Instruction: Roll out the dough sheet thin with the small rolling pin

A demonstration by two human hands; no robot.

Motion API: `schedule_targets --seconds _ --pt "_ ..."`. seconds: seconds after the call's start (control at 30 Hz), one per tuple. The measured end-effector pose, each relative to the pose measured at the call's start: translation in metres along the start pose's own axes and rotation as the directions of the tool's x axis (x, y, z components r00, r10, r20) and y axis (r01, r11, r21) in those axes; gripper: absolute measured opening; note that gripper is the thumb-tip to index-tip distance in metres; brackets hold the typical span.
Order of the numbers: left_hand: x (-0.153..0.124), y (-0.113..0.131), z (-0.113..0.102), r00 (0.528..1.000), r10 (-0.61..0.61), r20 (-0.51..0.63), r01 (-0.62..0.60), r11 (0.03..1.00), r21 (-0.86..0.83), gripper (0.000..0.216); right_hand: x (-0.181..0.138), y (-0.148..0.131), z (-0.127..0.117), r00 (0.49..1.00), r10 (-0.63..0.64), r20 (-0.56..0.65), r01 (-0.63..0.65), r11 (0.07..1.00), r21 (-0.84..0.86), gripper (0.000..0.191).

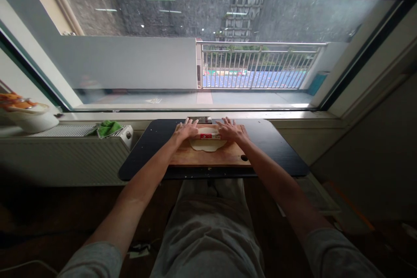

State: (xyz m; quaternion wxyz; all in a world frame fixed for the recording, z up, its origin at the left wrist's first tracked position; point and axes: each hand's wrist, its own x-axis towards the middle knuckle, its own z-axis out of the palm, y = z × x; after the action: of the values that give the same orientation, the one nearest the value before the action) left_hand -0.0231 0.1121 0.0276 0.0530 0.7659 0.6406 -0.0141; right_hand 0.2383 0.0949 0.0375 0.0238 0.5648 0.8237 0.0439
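Observation:
A thin, pale sheet of dough (208, 145) with an uneven round edge lies on a wooden board (211, 159). Across the dough lies a roller (209, 136) with a red and white label, its ends covered by my hands. My left hand (187, 129) rests on the left end, fingers stretched forward and apart. On the right end lies my right hand (229, 129), its fingers likewise spread. Both palms press on the roller from above rather than wrapping round it. A dark round hole or spot (244, 157) marks the board's near right corner.
The board sits on a small black table (276, 152) with crumbs on it. A dark flat object (200, 120) lies beyond my hands. Left stands a radiator (65, 160) bearing a green cloth (108, 128) and a white container (32, 117). A window (146, 65) rises behind the table.

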Motion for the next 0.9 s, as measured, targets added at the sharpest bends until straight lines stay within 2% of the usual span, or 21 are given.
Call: schedule_targets --seconds 0.1,0.23,0.37,0.47,0.6,0.9 --pt "-0.008 0.0 -0.006 0.999 0.018 0.032 -0.017 1.0 -0.008 0.087 -0.005 0.001 0.003 0.993 -0.1 -0.062 0.097 0.994 -0.039 0.075" --pt "-0.017 0.0 -0.007 0.998 0.063 0.008 -0.063 0.998 0.018 0.082 -0.014 -0.003 0.006 0.985 -0.131 -0.113 0.126 0.991 -0.052 0.072" --pt "-0.023 0.002 -0.003 0.996 0.09 -0.019 -0.089 0.995 0.054 0.084 -0.024 -0.009 0.01 0.993 -0.071 -0.097 0.071 0.997 -0.006 0.071" --pt "-0.022 0.004 0.002 0.998 0.063 -0.029 -0.061 0.997 0.053 0.082 -0.032 -0.014 0.011 0.996 -0.007 -0.089 0.008 1.0 0.011 0.07" --pt "-0.017 0.002 0.008 0.999 0.041 -0.03 -0.041 0.999 0.021 0.079 -0.043 -0.02 0.008 0.998 0.012 -0.067 -0.01 1.0 0.028 0.071" --pt "-0.012 -0.006 0.011 0.997 0.041 -0.058 -0.043 0.999 -0.032 0.075 -0.073 -0.039 0.003 0.989 0.082 -0.122 -0.076 0.996 0.055 0.072"
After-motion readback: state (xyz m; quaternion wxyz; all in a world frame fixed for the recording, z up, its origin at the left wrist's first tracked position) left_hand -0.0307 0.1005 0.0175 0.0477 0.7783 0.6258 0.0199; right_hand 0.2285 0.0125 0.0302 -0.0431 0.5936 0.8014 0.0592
